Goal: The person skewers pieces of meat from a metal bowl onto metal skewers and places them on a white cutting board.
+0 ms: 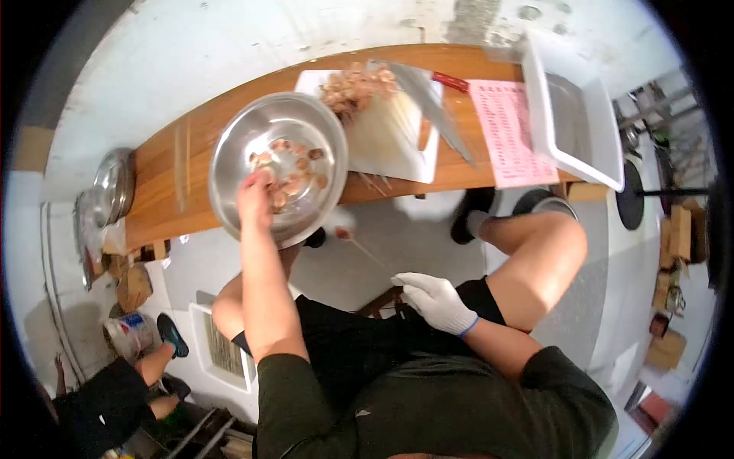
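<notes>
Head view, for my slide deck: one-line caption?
Left hand reaches into steel bowl of meat pieces; gloved right hand holds a skewer.

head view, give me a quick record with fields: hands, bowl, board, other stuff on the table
left hand: bare left hand reaches into the steel bowl, on the meat pieces
right hand: white-gloved right hand holds a thin skewer with one piece at its tip
cutting board: white cutting board carries a meat pile, with a cleaver lying across it
table: wooden table, pink sheet, white tray
</notes>
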`<state>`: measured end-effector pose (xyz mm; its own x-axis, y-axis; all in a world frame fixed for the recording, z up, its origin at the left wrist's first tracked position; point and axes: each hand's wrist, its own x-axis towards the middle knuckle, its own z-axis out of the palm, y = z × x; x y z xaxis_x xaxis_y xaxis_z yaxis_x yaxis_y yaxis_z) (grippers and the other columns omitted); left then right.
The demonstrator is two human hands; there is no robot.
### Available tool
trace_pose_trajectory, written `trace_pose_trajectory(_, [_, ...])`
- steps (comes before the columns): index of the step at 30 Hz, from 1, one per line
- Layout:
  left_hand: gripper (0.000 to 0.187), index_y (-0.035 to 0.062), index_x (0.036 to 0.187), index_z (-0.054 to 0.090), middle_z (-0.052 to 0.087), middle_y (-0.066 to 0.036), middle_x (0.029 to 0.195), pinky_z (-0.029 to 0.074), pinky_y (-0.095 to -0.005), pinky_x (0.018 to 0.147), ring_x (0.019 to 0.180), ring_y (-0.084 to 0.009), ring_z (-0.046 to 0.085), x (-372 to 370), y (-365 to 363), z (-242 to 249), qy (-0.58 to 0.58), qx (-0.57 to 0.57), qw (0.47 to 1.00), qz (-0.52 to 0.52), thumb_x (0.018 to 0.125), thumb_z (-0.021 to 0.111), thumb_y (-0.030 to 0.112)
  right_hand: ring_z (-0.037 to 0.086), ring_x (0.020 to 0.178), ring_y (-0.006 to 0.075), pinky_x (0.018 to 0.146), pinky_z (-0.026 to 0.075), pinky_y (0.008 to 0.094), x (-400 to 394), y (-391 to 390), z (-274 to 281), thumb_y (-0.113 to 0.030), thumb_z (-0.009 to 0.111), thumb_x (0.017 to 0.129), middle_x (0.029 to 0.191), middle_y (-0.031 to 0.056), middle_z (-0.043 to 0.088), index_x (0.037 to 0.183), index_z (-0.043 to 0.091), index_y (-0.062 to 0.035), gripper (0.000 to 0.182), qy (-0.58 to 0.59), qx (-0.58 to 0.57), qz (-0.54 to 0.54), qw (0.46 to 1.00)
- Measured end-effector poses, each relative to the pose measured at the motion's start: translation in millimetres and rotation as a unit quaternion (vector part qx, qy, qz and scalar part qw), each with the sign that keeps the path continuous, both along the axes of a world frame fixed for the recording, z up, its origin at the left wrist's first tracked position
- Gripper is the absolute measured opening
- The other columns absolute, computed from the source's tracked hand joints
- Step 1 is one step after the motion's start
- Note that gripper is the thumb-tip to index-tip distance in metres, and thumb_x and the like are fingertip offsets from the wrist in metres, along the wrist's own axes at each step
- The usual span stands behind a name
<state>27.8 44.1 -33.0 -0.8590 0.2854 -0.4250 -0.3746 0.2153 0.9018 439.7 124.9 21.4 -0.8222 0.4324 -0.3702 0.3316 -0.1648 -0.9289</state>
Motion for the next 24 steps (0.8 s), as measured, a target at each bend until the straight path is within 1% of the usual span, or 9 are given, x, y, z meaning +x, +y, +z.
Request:
trace_pose_trajectory(1, [0.026, 0.0009, 0.113, 0.063, 0.068, -0.010, 0.100, 0.055, -0.0317, 0.077, 0.085, -0.0182, 0.067, 6, -5, 5, -0.007, 0.061, 0.998, 0.022, 0.093, 0.065, 0.018, 0.064, 0.096, 0.0165, 0.088, 0.049, 0.0296, -2, 0, 6, -0.012, 0.054, 0.097, 0.109, 0.0127, 0.069, 0.121, 0.062, 0.0038, 0.030, 0.003, 0.005, 0.006, 1.000])
trace_pose_trajectory(2, [0.027, 0.0006, 0.116, 0.060, 0.068, -0.011, 0.103, 0.056, -0.0325, 0.078, 0.089, -0.0203, 0.067, 12, -8, 9, -0.033, 0.102, 0.994, 0.032, 0.095, 0.062, 0.018, 0.061, 0.085, 0.0123, 0.081, 0.049, 0.0275, -1, 1, 11, -0.013, 0.054, 0.097, 0.101, 0.0091, 0.069, 0.122, 0.062, 0.0032, 0.030, -0.040, -0.072, 0.012, 0.997])
trace_pose_trajectory(5, [0.027, -0.0002, 0.123, 0.052, 0.065, -0.016, 0.113, 0.057, -0.0349, 0.083, 0.100, -0.0264, 0.068, 32, -20, 29, -0.096, 0.201, 0.973, 0.058, 0.100, 0.052, 0.015, 0.057, 0.078, 0.0096, 0.075, 0.049, 0.0264, 1, -3, 3, -0.013, 0.055, 0.097, 0.094, 0.0069, 0.069, 0.122, 0.062, 0.0024, 0.030, -0.010, 0.013, 0.013, 1.000])
trace_pose_trajectory(6, [0.027, -0.0003, 0.123, 0.050, 0.064, -0.018, 0.115, 0.057, -0.0356, 0.084, 0.103, -0.0281, 0.067, 41, -21, 34, -0.107, 0.225, 0.966, 0.063, 0.101, 0.049, 0.014, 0.059, 0.078, 0.0114, 0.076, 0.050, 0.0280, 1, 0, 10, -0.014, 0.055, 0.097, 0.094, 0.0090, 0.070, 0.122, 0.062, 0.0016, 0.030, -0.037, -0.025, 0.019, 0.999])
trace_pose_trajectory(8, [0.027, -0.0019, 0.125, 0.049, 0.060, -0.021, 0.125, 0.056, -0.0384, 0.089, 0.113, -0.0310, 0.063, 51, -24, 38, -0.128, 0.265, 0.953, 0.066, 0.104, 0.041, 0.014, 0.061, 0.079, 0.0134, 0.077, 0.050, 0.0290, 1, 0, 10, -0.014, 0.055, 0.097, 0.096, 0.0109, 0.071, 0.122, 0.062, 0.0018, 0.030, -0.018, 0.008, 0.021, 1.000])
trace_pose_trajectory(15, [0.034, -0.0036, 0.132, 0.044, 0.056, -0.021, 0.131, 0.049, -0.0439, 0.101, 0.121, -0.0320, 0.058, 87, -23, 54, -0.131, 0.279, 0.950, 0.046, 0.105, 0.037, 0.016, 0.065, 0.103, 0.0215, 0.092, 0.049, 0.0319, 3, -4, 12, -0.014, 0.053, 0.096, 0.112, 0.0170, 0.069, 0.121, 0.061, 0.0041, 0.032, 0.005, 0.047, 0.040, 0.998])
trace_pose_trajectory(17, [0.035, -0.0037, 0.132, 0.045, 0.057, -0.019, 0.131, 0.049, -0.0414, 0.102, 0.121, -0.0296, 0.059, 94, -22, 56, -0.128, 0.285, 0.950, 0.025, 0.105, 0.038, 0.017, 0.065, 0.107, 0.0220, 0.095, 0.048, 0.0320, 4, -6, 7, -0.013, 0.052, 0.096, 0.115, 0.0175, 0.068, 0.121, 0.060, 0.0052, 0.032, 0.021, 0.046, 0.039, 0.998])
trace_pose_trajectory(23, [0.038, -0.0041, 0.134, 0.046, 0.057, -0.017, 0.133, 0.044, -0.0415, 0.107, 0.125, -0.0274, 0.055, 114, -15, 61, -0.126, 0.284, 0.950, 0.018, 0.104, 0.041, 0.018, 0.063, 0.107, 0.0200, 0.096, 0.047, 0.0314, 4, -4, 11, -0.012, 0.052, 0.097, 0.116, 0.0153, 0.069, 0.123, 0.060, 0.0050, 0.032, 0.004, 0.005, 0.044, 0.999])
trace_pose_trajectory(24, [0.038, -0.0042, 0.134, 0.046, 0.056, -0.017, 0.133, 0.043, -0.0416, 0.108, 0.126, -0.0272, 0.054, 116, -14, 62, -0.124, 0.287, 0.950, 0.016, 0.104, 0.041, 0.019, 0.060, 0.096, 0.0162, 0.088, 0.048, 0.0292, 5, -6, 9, -0.011, 0.052, 0.097, 0.113, 0.0125, 0.069, 0.123, 0.060, 0.0044, 0.032, 0.014, 0.003, 0.035, 0.999])
